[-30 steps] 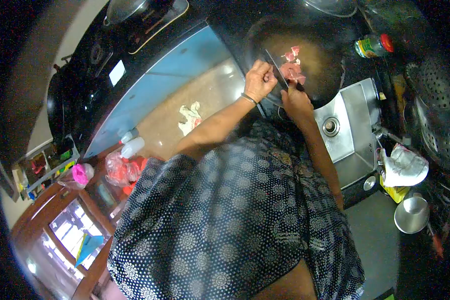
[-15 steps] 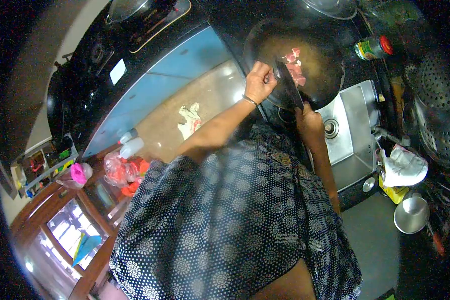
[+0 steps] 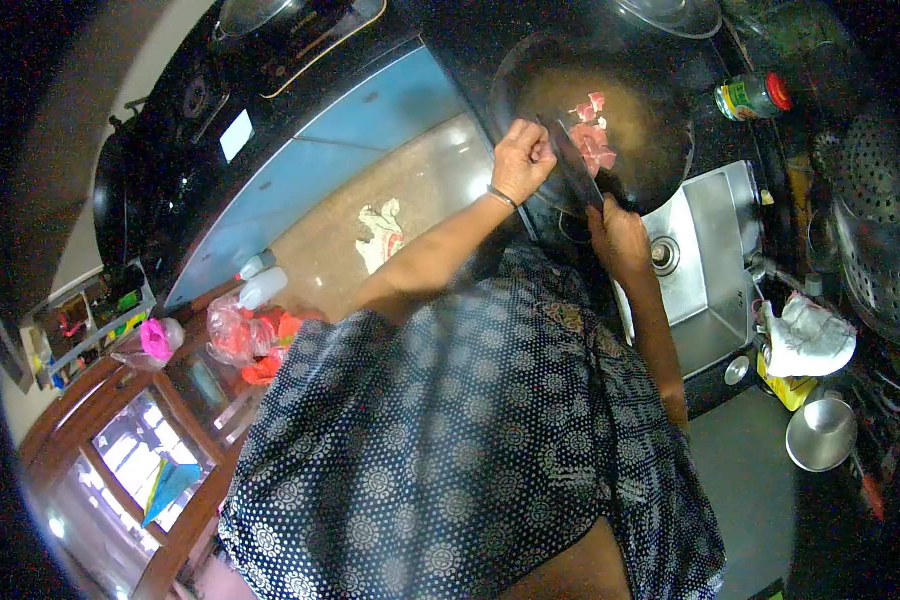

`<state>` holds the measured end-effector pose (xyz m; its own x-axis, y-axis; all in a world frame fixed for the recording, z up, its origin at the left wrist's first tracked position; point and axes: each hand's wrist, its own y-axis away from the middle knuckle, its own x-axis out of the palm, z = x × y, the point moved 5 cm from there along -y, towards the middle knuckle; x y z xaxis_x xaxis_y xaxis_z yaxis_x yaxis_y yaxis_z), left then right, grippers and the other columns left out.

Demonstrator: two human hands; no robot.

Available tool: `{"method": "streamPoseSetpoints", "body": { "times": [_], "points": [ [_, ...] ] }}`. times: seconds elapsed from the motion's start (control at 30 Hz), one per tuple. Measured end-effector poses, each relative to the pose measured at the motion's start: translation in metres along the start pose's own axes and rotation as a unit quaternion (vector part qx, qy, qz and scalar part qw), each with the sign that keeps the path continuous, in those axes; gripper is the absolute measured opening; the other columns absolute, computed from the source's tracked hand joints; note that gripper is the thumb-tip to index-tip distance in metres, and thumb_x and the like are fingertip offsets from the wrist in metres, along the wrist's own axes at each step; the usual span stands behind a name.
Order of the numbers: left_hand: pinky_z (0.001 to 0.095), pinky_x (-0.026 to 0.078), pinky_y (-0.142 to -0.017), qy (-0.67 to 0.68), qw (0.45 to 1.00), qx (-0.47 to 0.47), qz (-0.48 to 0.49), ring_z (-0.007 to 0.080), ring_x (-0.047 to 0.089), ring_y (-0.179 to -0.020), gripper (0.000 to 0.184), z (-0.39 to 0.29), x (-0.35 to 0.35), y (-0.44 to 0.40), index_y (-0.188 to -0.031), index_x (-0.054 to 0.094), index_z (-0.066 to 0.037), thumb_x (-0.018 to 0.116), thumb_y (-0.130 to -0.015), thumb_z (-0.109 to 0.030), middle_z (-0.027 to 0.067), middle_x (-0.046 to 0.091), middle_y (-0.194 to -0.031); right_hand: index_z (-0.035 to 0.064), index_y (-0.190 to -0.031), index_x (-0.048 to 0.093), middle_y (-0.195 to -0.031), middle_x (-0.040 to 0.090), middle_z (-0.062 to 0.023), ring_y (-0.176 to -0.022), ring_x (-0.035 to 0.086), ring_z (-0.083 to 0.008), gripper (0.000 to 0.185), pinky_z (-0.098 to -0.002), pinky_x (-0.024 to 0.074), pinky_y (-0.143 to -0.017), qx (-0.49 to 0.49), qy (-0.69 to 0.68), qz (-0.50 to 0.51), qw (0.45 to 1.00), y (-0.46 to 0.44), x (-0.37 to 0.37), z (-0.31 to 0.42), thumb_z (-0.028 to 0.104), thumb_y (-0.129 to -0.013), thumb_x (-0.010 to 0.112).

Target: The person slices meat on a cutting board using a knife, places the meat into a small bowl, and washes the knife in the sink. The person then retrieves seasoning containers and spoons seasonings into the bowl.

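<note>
My right hand (image 3: 622,236) grips the handle of a knife (image 3: 578,165), whose dark blade points up and left over the near left part of a round dark board or pan (image 3: 640,110). Pieces of red meat (image 3: 595,148) lie on that round surface, just right of the blade. Close to the blade's left side, my left hand (image 3: 523,160) is closed, with its fingers curled together. Whatever its fingers hold, if anything, is hidden. A bracelet circles the left wrist.
A steel sink (image 3: 710,270) lies right of my right arm. Behind it stands a jar with a red lid (image 3: 755,96). At the right are a white cloth (image 3: 808,335), a metal bowl (image 3: 821,434) and perforated strainers (image 3: 875,170). Red plastic bags (image 3: 255,335) are at the left.
The knife and my right hand first moved down and right from the meat, then slightly back up and left. My left hand has stayed nearly in place, still closed.
</note>
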<state>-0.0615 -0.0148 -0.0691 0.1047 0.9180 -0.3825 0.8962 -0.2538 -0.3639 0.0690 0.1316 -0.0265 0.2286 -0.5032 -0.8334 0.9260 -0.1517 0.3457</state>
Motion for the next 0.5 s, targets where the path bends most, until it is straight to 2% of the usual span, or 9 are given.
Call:
{"method": "streamPoseSetpoints", "body": {
  "times": [0.23,0.33,0.4,0.43,0.5],
  "points": [
    [0.034,0.047,-0.055,-0.007,1.0,0.014,-0.005,0.0234,0.057,-0.06,0.013,0.004,0.001,0.0,-0.082,0.059,-0.004,0.062,-0.072,0.004,0.0108,0.053,-0.078,-0.0028,-0.103,0.055,-0.085,0.066,-0.0309,-0.082,0.065,-0.0487,0.032,-0.0571,0.0503,-0.072,0.002,0.004,0.009,1.0,-0.011,-0.002,0.009,0.029,-0.099,0.052],
    [0.0347,0.047,-0.055,-0.009,1.0,0.016,-0.006,0.0245,0.057,-0.061,0.012,0.0,-0.001,-0.001,-0.082,0.058,-0.004,0.061,-0.073,0.004,0.0112,0.054,-0.079,-0.0017,-0.104,0.055,-0.087,0.066,-0.0304,-0.083,0.064,-0.0491,0.032,-0.0573,0.0502,-0.074,0.035,-0.007,0.025,0.999,-0.016,-0.001,0.01,0.03,-0.098,0.052],
    [0.035,0.047,-0.055,-0.004,1.0,0.013,-0.005,0.0251,0.057,-0.061,0.012,-0.001,-0.001,-0.001,-0.081,0.058,-0.004,0.06,-0.073,0.004,0.0114,0.054,-0.079,-0.001,-0.114,0.055,-0.089,0.067,-0.0304,-0.084,0.064,-0.0493,0.035,-0.0573,0.0501,-0.076,0.03,-0.009,0.035,0.999,-0.02,0.002,0.008,0.029,-0.098,0.052],
    [0.0353,0.047,-0.055,-0.01,1.0,0.015,-0.002,0.0256,0.057,-0.061,0.012,0.0,0.0,-0.001,-0.081,0.058,-0.004,0.06,-0.073,0.004,0.0115,0.054,-0.079,-0.001,-0.114,0.055,-0.089,0.067,-0.0304,-0.084,0.064,-0.0493,0.035,-0.0573,0.0501,-0.076,0.03,-0.009,0.035,0.999,-0.021,0.004,0.008,0.029,-0.098,0.052],
    [0.0355,0.047,-0.056,-0.015,1.0,0.017,0.0,0.026,0.057,-0.061,0.012,0.002,0.001,-0.001,-0.081,0.058,-0.004,0.06,-0.073,0.004,0.0117,0.054,-0.08,0.0012,-0.13,0.051,-0.089,0.066,-0.0312,-0.085,0.064,-0.0492,0.043,-0.0572,0.05,-0.078,0.021,-0.019,0.014,1.0,-0.024,0.004,0.009,0.029,-0.097,0.053]
  ]
}}
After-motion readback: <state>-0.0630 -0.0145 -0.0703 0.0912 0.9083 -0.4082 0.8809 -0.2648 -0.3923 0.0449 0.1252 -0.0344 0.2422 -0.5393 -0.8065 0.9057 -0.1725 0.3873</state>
